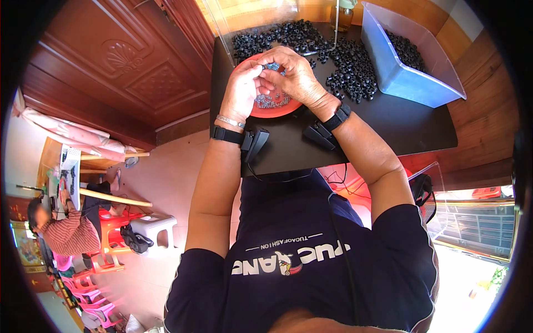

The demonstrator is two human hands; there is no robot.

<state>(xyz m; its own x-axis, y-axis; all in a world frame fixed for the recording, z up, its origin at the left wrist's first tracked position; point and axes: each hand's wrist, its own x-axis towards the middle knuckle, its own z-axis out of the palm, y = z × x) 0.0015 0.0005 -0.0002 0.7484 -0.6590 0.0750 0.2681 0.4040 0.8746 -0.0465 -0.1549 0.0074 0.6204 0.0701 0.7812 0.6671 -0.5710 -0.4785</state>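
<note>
Left hand (242, 89), right hand (297, 76): fingers curled above red bowl (273, 114); grip contents cannot tell. Shiny pieces (268, 102): probably light, stiff, slippery; pinch edges.

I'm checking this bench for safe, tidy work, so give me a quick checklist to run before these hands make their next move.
1. Hands above the bowl: ok; left hand and right hand meet over the red bowl.
2. What is between the hands: cannot tell; fingers hide most of it.
3. Small shiny pieces in the bowl: ok, visible.
4. Black parts all inside the blue bin: not ok; many lie loose on the dark table.
5. Black straps around both wrists: ok.
</note>
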